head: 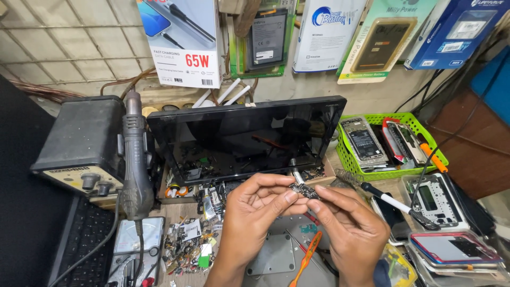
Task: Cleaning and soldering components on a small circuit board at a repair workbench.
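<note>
Both hands are up off the desk (175,212), meeting over a grey metal plate (273,255) that lies just below them. The left hand (255,207) pinches one end of a small dark circuit board (304,190) between thumb and fingers, and the right hand (350,226) takes the other end with its fingertips, so each grip is closed on that little board and nothing else. It is held level between them, in front of the lower edge of a black tablet screen (244,138) that leans against the wall.

As far as I can judge, the work sits somewhere in the middle: the board is out and free in the hands, not seated in any device, and no tool is on it. An orange plastic pry tool (307,255) lies untouched beside the plate, and a soldering iron with a white handle (396,204) rests well to the right (its tip near a coiled stand, I think, though it's hard to make out).

To the left, a hot-air gun (135,159) hangs on its grey rework station (82,143), with a heap of tiny salvaged parts (188,244) scattered beneath. On the right, a green basket (393,172) holds opened phones, and more phone bodies are stacked at the near corner.
</note>
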